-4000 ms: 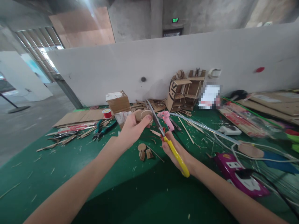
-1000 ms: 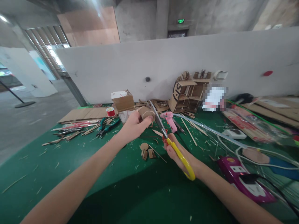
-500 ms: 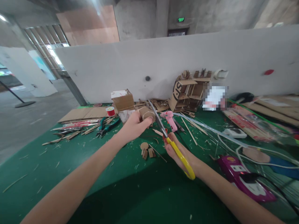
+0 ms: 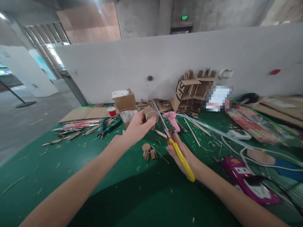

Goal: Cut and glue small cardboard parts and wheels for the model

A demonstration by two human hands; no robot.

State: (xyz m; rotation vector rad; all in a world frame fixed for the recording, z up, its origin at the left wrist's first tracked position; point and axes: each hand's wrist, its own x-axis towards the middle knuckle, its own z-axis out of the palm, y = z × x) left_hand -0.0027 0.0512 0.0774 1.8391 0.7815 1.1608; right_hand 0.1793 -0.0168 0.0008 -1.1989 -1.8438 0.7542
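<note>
My left hand (image 4: 139, 124) is closed around a small piece of brown cardboard (image 4: 149, 113) with a rounded outline on its face. In my right hand (image 4: 181, 153) is a pair of scissors (image 4: 181, 157) with yellow handles, the blades pointing up and away beside the cardboard. Whether the blades touch the cardboard I cannot tell. Below the hands, a cardboard disc (image 4: 146, 147) and two small cardboard pieces (image 4: 153, 154) lie on the green table, with a thin stick beside them. Just beyond my right hand lies a pink glue gun (image 4: 173, 121).
Pliers (image 4: 107, 127), a red thread spool (image 4: 112, 111) and a cardboard box (image 4: 124, 101) are at the back left. A cardboard shelf model (image 4: 189, 93) stands by the white partition. A purple power strip (image 4: 251, 183) and cables lie at the right.
The left hand and the cardboard have shifted slightly right, and the cardboard's face is turned a little. The scissors have tilted slightly in my right hand.
</note>
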